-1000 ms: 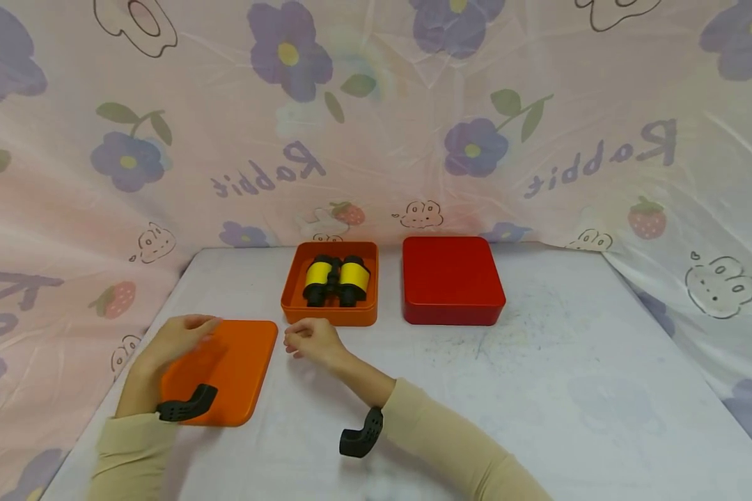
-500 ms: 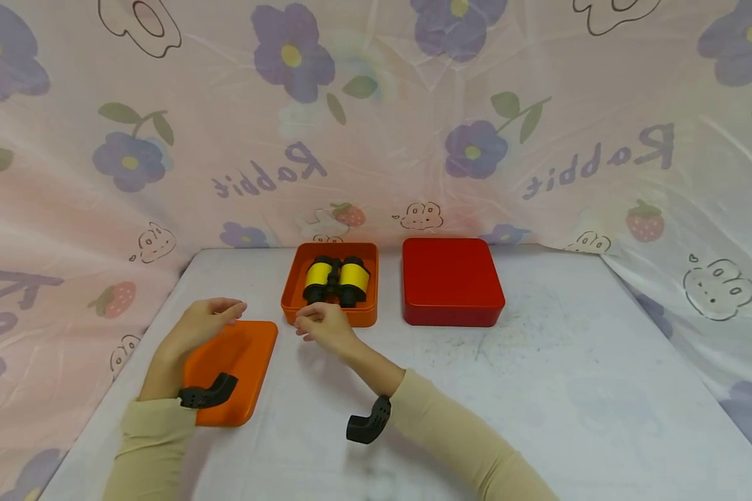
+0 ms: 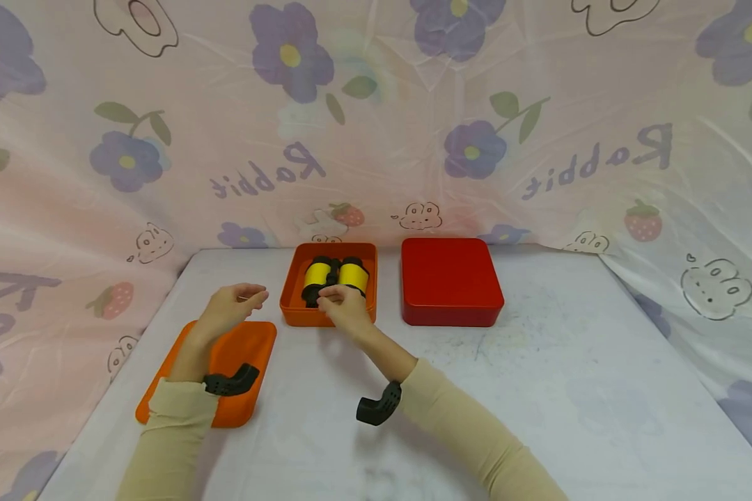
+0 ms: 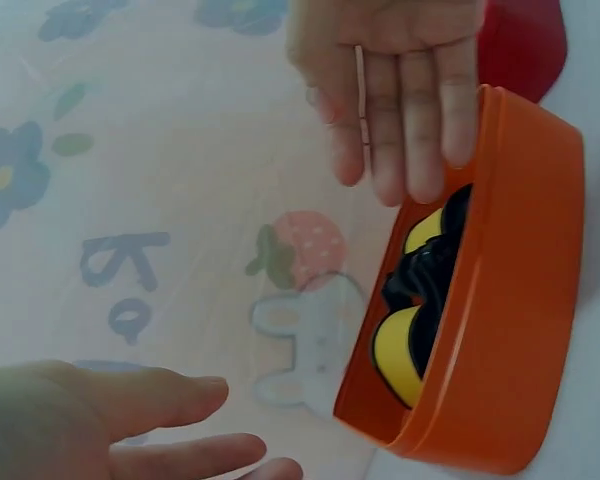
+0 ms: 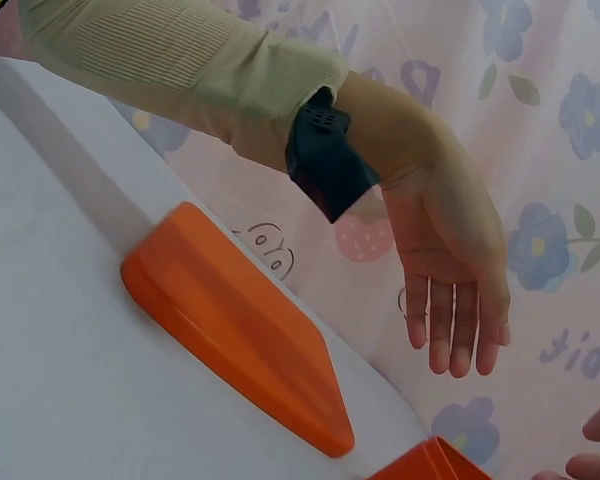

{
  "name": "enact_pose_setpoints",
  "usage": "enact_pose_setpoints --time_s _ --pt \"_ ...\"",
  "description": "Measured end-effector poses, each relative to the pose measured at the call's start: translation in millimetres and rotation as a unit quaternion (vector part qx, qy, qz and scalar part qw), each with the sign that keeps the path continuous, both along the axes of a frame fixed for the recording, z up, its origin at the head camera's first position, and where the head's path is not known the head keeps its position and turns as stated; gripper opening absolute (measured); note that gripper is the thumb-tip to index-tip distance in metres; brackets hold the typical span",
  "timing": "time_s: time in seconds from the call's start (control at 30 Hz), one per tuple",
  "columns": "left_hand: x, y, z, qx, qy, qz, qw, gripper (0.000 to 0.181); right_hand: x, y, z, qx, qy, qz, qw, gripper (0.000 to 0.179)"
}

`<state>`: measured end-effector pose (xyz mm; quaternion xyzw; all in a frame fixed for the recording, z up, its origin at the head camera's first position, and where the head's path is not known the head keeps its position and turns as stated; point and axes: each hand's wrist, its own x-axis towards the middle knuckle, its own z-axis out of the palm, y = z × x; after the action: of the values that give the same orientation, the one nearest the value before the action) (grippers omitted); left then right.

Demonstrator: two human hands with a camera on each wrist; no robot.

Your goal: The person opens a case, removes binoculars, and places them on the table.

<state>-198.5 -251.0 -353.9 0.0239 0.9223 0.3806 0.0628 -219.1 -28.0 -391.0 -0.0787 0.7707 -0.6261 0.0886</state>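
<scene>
Orange box (image 3: 301, 318), head view: the yellow-and-black binoculars (image 3: 317, 273) sit inside, partly hidden behind my right hand (image 3: 351, 313); my left hand (image 3: 230, 307) hovers beyond the orange lid (image 3: 241, 342). I judge this a reach for the binoculars, calling for fingers inside the rim. Left wrist view: my right fingers hang straight, holding nothing (touching or not, I can't tell). Right wrist view: my left fingers are straight and empty; the box is cut off.
</scene>
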Motion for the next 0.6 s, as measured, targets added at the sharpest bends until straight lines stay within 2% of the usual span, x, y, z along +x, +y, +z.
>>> enact_pose_setpoints --time_s 0.27,0.6 --pt "-14.0 16.0 -6.6 0.014 0.015 -0.007 0.9998 0.047 -13.9 11 -1.4 0.033 0.001 -0.052 0.9981 0.032" --pt "-34.1 28.3 -9.8 0.052 0.023 0.003 0.9984 0.048 -30.6 21 -3.8 0.017 -0.041 -0.076 0.9961 0.038"
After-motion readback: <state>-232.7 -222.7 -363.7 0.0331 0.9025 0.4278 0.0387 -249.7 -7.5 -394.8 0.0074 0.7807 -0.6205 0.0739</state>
